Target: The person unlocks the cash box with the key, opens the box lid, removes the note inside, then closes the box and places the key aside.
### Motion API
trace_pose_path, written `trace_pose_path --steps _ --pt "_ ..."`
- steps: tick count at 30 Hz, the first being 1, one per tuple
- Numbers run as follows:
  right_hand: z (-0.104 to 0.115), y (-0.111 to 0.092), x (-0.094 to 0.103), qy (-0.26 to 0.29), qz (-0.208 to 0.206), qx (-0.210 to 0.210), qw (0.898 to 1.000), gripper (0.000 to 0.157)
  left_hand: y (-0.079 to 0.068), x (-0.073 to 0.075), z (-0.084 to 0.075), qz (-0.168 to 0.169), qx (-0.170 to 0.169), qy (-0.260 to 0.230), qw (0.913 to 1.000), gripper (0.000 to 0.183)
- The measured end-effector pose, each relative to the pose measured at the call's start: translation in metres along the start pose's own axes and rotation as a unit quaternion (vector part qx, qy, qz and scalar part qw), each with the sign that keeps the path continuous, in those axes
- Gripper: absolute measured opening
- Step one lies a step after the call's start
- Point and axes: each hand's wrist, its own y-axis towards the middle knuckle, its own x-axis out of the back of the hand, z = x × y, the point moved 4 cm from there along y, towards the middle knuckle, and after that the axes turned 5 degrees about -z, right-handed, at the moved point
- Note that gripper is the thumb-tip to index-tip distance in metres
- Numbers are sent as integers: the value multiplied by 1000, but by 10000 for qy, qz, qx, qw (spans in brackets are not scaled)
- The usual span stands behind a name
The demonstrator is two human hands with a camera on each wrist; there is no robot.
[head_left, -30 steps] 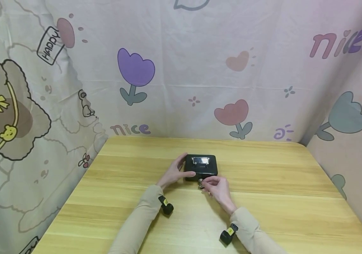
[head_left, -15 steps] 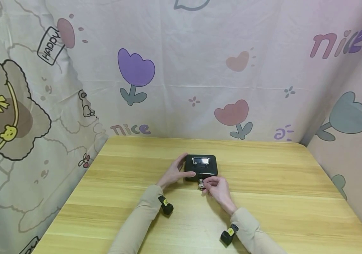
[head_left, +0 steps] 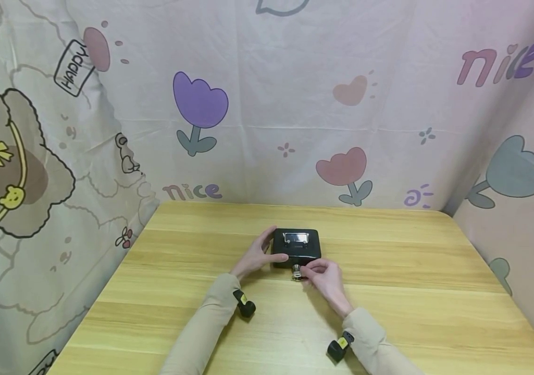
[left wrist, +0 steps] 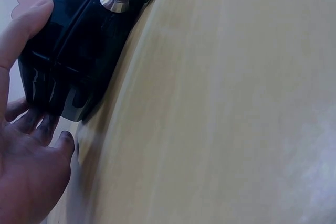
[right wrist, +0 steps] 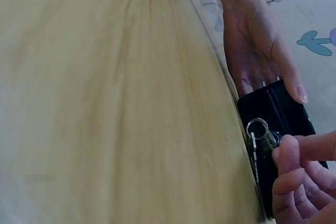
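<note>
A small black cash box (head_left: 310,244) with a silver handle (head_left: 296,238) on its lid lies closed on the table. My left hand (head_left: 252,259) holds its left side, the thumb on the front edge of the lid and the fingers along the side. On the front face sits a silver lock (left wrist: 114,2), with a key in it and a key ring (right wrist: 256,128) hanging there with another key. At the lock, the thumb and forefinger of my right hand (head_left: 328,282) pinch the key; the fingertips partly hide it in the right wrist view.
The wood-grain table (head_left: 412,291) extends on all sides of the box. Printed cloth (head_left: 267,104) hangs behind it and along both sides. A black wrist camera is strapped at each sleeve cuff.
My right hand has shifted slightly to the right and turned a little at the lock, showing more of the keys. The left hand and the cash box stay in place.
</note>
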Motion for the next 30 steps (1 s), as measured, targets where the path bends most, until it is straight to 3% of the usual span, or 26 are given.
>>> trace_pose_path --steps 8,12,19,30 --pt "5 8 13 165 -596 578 9964 24 0 0 1 5 -6 34 10000 112" --pt "8 15 18 151 -624 867 9942 38 0 0 2 -2 9 13 10000 111" --pt "5 31 19 658 333 754 9944 76 1 0 3 -40 15 -55 10000 109" --pt "2 46 20 1242 1742 999 9717 101 1 -1 4 63 13 -330 9994 109"
